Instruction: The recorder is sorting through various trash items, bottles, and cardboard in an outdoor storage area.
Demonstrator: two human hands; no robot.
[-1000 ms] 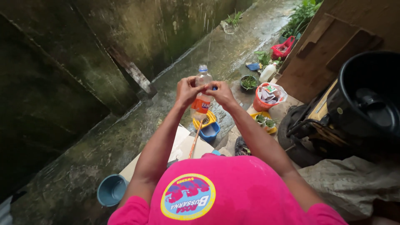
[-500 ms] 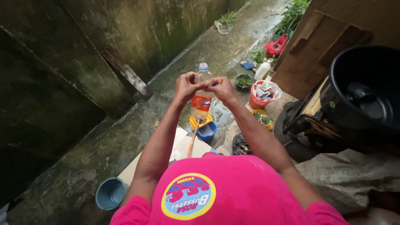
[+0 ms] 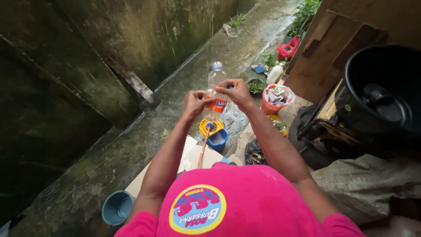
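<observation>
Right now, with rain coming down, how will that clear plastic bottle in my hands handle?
The bottle looks thin, clear and mostly empty, so probably light and easy to dent. Rain wets everything here, so it may be slippery. Both the left hand and right hand grip it, which should steady it.

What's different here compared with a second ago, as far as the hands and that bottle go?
The left hand slid down from the upper part of the clear bottle to its orange label; the right hand moved slightly up, staying near the neck. Both keep hold of the upright bottle. The blue tub and orange bucket stayed put.
</observation>
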